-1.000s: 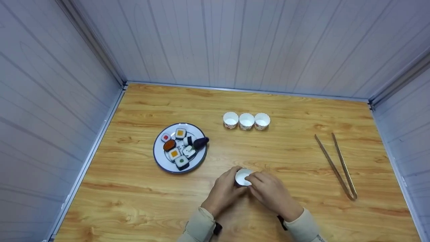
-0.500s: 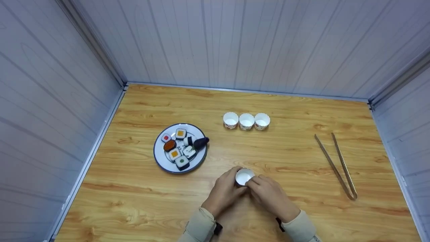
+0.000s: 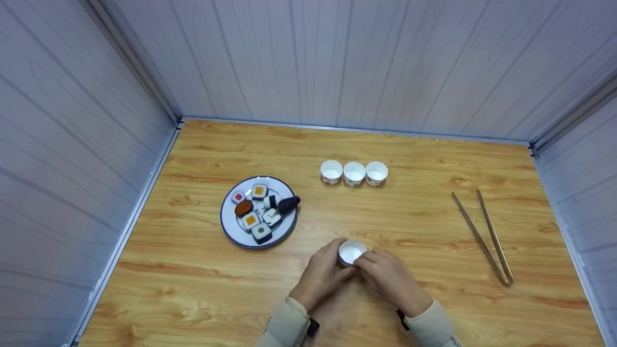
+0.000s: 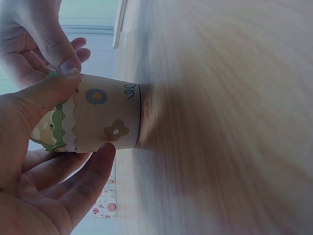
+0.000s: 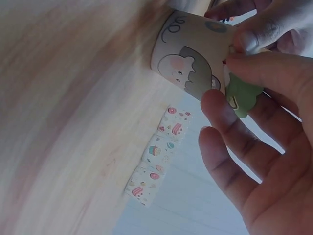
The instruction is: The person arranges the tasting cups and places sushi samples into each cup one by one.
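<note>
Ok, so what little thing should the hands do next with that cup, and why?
Maybe the right hand could gently lift the inner cup out of the cup stack while the left hand steadies it. The left wrist view shows layered scalloped rims, which suggests nested cups, and the right hand pinches near the rim.
</note>
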Demonstrator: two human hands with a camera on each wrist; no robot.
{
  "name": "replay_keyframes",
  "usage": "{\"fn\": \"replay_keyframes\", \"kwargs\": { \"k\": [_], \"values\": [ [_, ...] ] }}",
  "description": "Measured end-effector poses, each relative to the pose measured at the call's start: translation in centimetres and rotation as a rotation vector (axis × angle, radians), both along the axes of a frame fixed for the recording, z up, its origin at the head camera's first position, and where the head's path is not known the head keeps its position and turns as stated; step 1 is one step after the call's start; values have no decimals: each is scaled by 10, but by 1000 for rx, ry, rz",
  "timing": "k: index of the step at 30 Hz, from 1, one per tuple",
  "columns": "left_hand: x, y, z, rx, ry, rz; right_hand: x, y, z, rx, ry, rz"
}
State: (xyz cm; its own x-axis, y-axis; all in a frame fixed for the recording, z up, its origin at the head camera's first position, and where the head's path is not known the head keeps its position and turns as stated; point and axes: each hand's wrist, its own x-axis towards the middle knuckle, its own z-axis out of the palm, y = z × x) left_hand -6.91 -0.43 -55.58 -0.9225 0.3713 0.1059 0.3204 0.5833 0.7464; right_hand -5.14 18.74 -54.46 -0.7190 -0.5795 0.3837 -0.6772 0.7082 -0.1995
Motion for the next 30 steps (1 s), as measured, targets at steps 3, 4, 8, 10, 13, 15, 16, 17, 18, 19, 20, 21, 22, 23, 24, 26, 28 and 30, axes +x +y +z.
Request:
{"fn": "replay_keyframes", "kwargs": {
  "k": [3, 4, 8, 10, 13, 15, 16, 17, 18, 19, 20, 21, 22, 23, 24, 26, 28, 30],
  "values": [
    [0, 0, -1, 4, 11, -4, 0, 1, 1, 0, 1, 4],
    [0, 0, -1, 5, 11, -5, 1, 1, 2, 2, 0, 6],
    [-1, 0, -2, 11, 13, -7, 2, 1, 7, 2, -5, 9],
    [-2, -1, -2, 20, 16, -8, 2, 1, 12, -14, 3, 16],
    [-2, -1, -2, 26, 5, -10, 1, 4, 20, -63, 25, 25],
    [-2, -1, -2, 23, -3, -10, -2, 8, 28, -101, 39, 25],
    [-2, 0, -1, 21, -15, -9, -5, 11, 32, -119, 49, 24],
    [-3, 0, -1, 16, -24, -8, -8, 14, 35, -131, 61, 21],
    [-3, 0, -1, 12, -31, -6, -12, 18, 38, -138, 76, 15],
    [-3, 1, 0, 8, -41, -4, -17, 23, 41, -141, 88, 4],
    [-3, 1, 0, 3, -48, -2, -23, 28, 43, -142, 107, -8],
    [-3, 1, 0, 1, -55, -2, -30, 33, 44, -140, 123, -25],
    [-3, 1, 1, 0, -61, 0, -37, 39, 44, -138, 145, -46],
    [-3, 1, 1, -4, -64, 1, -44, 45, 44, -133, 161, -74],
    [-3, 1, 1, -4, -68, 3, -52, 51, 43, -133, 170, -102],
    [-2, 0, 1, 1, -76, 3, -68, 63, 40, -126, 176, -162],
    [-2, 1, 1, 10, -80, 3, -83, 73, 36, -119, 164, -222],
    [-2, 1, 1, 17, -86, 2, -97, 82, 31, -106, 143, -273]
  ]
}}
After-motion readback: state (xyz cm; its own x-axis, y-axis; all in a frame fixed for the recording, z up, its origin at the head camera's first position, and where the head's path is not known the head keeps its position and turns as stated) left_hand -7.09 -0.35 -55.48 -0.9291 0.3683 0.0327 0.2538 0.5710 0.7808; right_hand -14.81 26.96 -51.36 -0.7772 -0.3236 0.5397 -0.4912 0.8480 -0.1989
